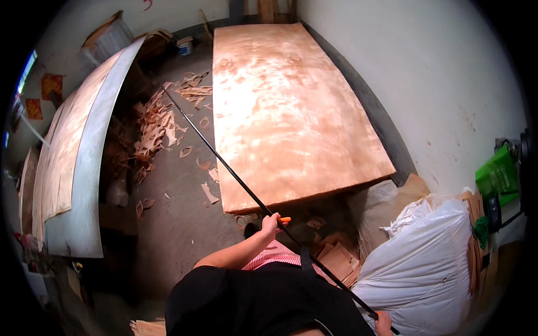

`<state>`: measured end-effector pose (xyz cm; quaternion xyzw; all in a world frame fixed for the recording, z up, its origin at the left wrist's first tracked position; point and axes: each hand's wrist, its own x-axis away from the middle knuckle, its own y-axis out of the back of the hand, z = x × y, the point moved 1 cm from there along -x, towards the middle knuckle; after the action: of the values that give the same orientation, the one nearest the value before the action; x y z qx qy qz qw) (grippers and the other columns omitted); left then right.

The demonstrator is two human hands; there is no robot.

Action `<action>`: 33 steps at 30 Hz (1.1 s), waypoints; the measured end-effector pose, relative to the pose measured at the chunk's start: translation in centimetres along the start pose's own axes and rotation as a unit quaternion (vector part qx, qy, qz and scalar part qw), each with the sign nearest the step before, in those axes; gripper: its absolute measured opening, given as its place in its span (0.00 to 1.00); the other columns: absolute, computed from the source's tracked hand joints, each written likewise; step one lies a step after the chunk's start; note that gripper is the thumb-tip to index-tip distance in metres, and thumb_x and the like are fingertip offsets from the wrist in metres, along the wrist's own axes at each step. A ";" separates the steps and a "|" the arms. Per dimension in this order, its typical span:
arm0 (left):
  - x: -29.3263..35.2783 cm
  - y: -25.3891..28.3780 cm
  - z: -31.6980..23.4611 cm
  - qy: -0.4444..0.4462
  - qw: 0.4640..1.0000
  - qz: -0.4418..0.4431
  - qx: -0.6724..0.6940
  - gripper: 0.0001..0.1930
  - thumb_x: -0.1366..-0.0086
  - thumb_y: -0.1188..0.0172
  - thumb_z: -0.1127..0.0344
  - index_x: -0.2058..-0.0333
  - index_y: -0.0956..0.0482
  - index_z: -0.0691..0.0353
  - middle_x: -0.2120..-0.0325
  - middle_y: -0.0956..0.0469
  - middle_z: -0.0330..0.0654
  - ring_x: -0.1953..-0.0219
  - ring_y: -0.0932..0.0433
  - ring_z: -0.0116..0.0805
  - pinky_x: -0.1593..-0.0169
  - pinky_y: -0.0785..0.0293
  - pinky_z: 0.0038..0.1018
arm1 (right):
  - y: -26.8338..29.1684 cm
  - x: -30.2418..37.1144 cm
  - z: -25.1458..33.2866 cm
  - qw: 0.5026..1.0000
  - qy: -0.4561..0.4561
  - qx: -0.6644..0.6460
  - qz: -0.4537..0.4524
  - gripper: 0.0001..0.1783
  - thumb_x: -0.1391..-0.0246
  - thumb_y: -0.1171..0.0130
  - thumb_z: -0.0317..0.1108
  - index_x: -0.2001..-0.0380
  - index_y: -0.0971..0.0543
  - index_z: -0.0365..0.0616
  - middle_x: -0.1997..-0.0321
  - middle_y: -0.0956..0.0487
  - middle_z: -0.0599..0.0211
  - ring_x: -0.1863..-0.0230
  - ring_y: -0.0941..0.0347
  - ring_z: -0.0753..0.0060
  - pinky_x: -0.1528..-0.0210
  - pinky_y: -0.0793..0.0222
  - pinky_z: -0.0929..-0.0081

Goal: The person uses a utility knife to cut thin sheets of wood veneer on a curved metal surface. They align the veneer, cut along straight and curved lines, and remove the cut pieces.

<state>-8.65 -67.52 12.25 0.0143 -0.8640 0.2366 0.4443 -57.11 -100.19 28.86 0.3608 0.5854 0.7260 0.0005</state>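
Evidently clenched round a long black pole [252, 194] with the left hand [270, 224], with a small orange item [285, 219] at the fist; cannot tell whether fixed to the pole or merely pinched against it. Grasping near the lower end with the right hand [384, 323], set well apart from the left, presumably to steady so much length. Slanting past the near left corner of a stack of wood veneer sheets [291, 123], toward curled veneer scraps [154, 134] on the grey floor [174, 235]; cannot tell whether touching either. Laid flat beside the wall [426, 84], likely to keep edges even: that same stack. Leftward, on a grey-white panel [87, 196] with its right edge bare, more veneer [84, 129], perhaps raised for easy reach. Spread just off the stack's near right corner, probably against dust: white plastic sheeting [420, 274].
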 end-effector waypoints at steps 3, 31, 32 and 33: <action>1.7 0.1 -2.1 -0.028 0.999 0.017 0.007 0.08 0.41 0.54 0.67 0.67 0.39 0.64 0.72 0.24 0.55 0.78 0.23 0.36 0.77 0.25 0.25 | 0.7 -0.8 0.6 1.000 0.011 -0.029 -0.002 0.17 0.58 0.52 0.30 0.60 0.29 0.44 0.63 0.28 0.49 0.60 0.34 0.45 0.55 0.40 0.56; 10.1 39.5 -20.3 -0.159 0.985 -0.066 -0.008 0.15 0.37 0.54 0.61 0.54 0.35 0.62 0.62 0.25 0.40 0.64 0.26 0.25 0.63 0.31 0.20 | -4.2 -22.5 56.9 0.930 0.294 -0.218 0.024 0.19 0.43 0.58 0.42 0.75 0.24 0.43 0.88 0.31 0.66 0.84 0.32 0.70 0.78 0.37 0.73; 10.5 41.6 -20.4 -0.164 0.982 -0.089 0.011 0.15 0.37 0.54 0.62 0.54 0.35 0.62 0.62 0.25 0.40 0.65 0.26 0.25 0.64 0.30 0.19 | -4.3 -22.9 58.9 0.925 0.286 -0.244 0.049 0.19 0.42 0.59 0.43 0.75 0.24 0.42 0.89 0.31 0.68 0.85 0.33 0.71 0.79 0.38 0.74; 11.0 43.7 -20.4 -0.173 0.978 -0.112 0.029 0.15 0.37 0.54 0.62 0.54 0.34 0.62 0.62 0.25 0.41 0.65 0.26 0.25 0.65 0.30 0.19 | -4.2 -23.3 60.9 0.914 0.292 -0.265 0.089 0.21 0.41 0.60 0.44 0.75 0.24 0.41 0.89 0.32 0.71 0.86 0.35 0.77 0.81 0.41 0.77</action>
<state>-10.04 -18.10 13.53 0.1644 -0.9134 0.2042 0.3113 -9.72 -56.98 16.44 0.1698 0.3108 0.9247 -0.1398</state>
